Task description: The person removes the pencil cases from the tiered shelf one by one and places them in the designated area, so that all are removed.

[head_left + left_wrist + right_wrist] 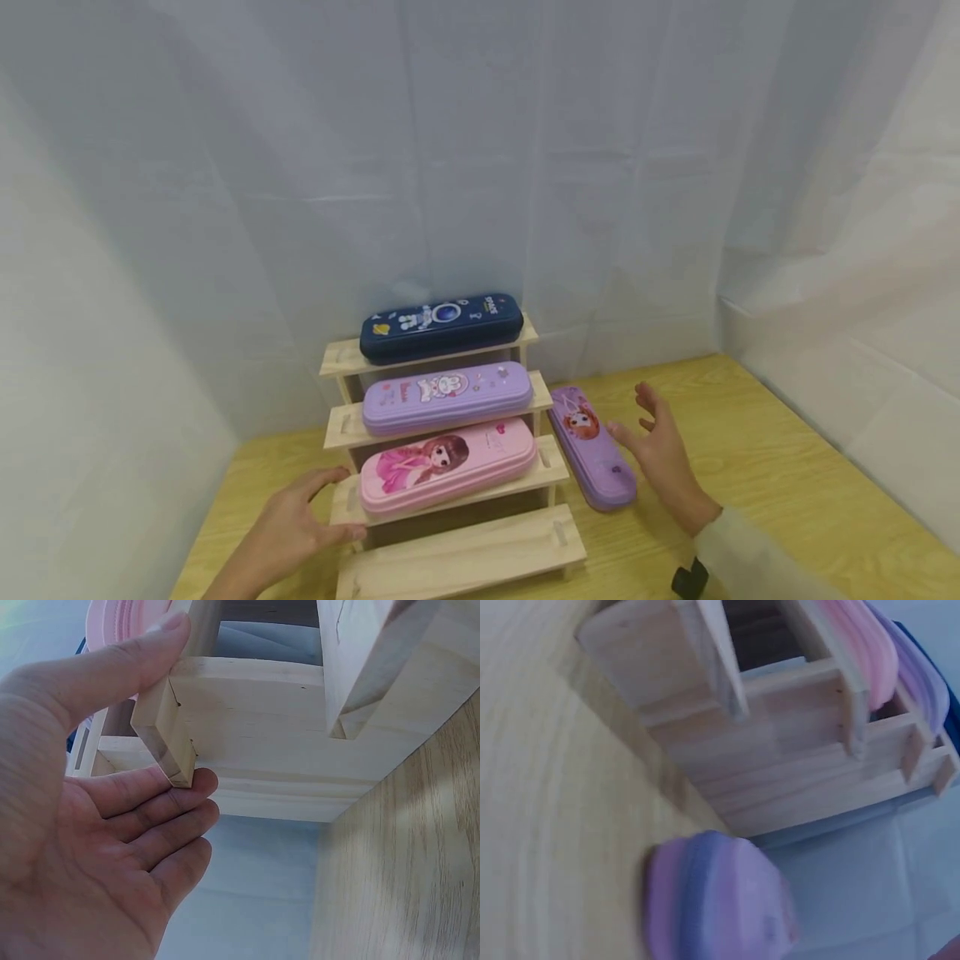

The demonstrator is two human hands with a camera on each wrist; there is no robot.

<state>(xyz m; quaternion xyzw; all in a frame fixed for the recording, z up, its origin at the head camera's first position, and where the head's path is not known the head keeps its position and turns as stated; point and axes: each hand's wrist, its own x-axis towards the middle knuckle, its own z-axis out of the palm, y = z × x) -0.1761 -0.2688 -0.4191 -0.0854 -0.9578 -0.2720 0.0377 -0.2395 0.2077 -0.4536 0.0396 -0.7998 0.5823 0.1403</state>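
My left hand [288, 525] grips the left end of one step of a wooden tiered stand [262, 735]. Its thumb lies along one edge of the board and the fingers bend to the opposite edge. On that step sits a pink pencil case [450, 465] with a doll-like girl on it. To the right of the stand, a purple pencil case [600, 458] with a red-haired figure lies on the table. Over its right side hovers my right hand [667, 458], fingers spread and nothing held; the right wrist view barely shows this hand.
A lilac pencil case [450, 397] with a rabbit figure lies on the step above the pink one. The top step bears a dark blue space pencil case [442, 327]. The lowest step [465, 558] is bare wood. Pale sheeting [600, 208] hangs behind the wooden table [750, 433].
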